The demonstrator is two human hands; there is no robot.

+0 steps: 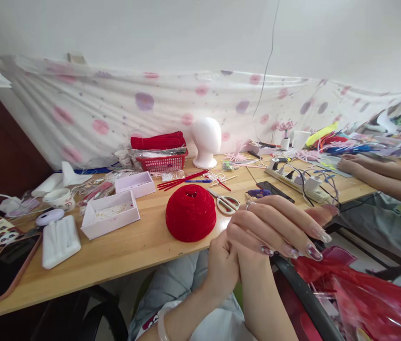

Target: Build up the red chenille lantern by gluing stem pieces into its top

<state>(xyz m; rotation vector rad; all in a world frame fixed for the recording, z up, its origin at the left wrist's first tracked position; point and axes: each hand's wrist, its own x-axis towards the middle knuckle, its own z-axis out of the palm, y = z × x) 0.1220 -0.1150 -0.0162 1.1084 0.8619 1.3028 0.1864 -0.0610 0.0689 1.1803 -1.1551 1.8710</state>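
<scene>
In front of the table's near edge, my hands are pressed together. My left hand [222,265] is closed against the base of my right hand, its fingers partly hidden there. My right hand [274,227] has its fingers stretched out to the right, with decorated nails and a ring. No tool or material shows in either hand. Just left of them, a red dome wound with fuzzy strips [191,215] sits on the table, a small hole in its top. Beside it lie scissors [227,203] with pale handles. A blue glue gun [258,193] is just beyond my right hand.
Lidded-style boxes, one holding beads [90,229], stand left. Behind are a white foam head [207,139] and a red basket [163,162]. A power strip [298,182] with cables lies right, near a co-worker's arms [381,173]. A red plastic bag [374,293] hangs lower right.
</scene>
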